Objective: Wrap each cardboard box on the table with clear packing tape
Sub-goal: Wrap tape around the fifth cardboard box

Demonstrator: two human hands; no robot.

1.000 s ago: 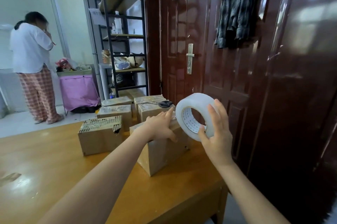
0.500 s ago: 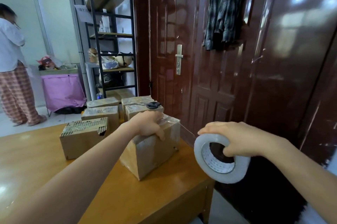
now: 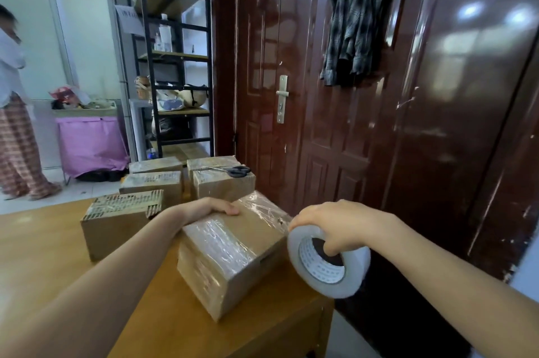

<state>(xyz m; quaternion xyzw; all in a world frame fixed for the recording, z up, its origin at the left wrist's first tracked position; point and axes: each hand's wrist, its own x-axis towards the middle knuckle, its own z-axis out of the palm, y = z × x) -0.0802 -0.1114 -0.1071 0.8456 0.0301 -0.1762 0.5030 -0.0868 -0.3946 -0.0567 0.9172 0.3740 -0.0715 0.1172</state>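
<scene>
A person's two bare forearms reach over a wooden worktop [image 3: 43, 255] toward a cardboard box [image 3: 233, 252] sitting near its right-hand edge, one corner turned toward the camera. The left hand [image 3: 210, 207] lies on the far top edge of the box, fingers laid over it, steadying it. The right hand [image 3: 335, 226] grips a large roll of clear packing tape [image 3: 326, 264] just beside the box's right side, fingers curled over the rim and thumb hooked into the core. Shiny, wrinkled tape already covers the box's top and near face, and a strip appears to run from the box's right corner to the roll. The step in hand looks like winding tape around this box. The next move likely calls for carrying the roll down and around the right side, keeping the strip taut while the left hand holds the box. Behind it sit five more boxes: a bare-looking one [image 3: 119, 220] to the left and four [image 3: 186, 179] that look taped, with scissors [image 3: 237, 171] resting on them.
</scene>
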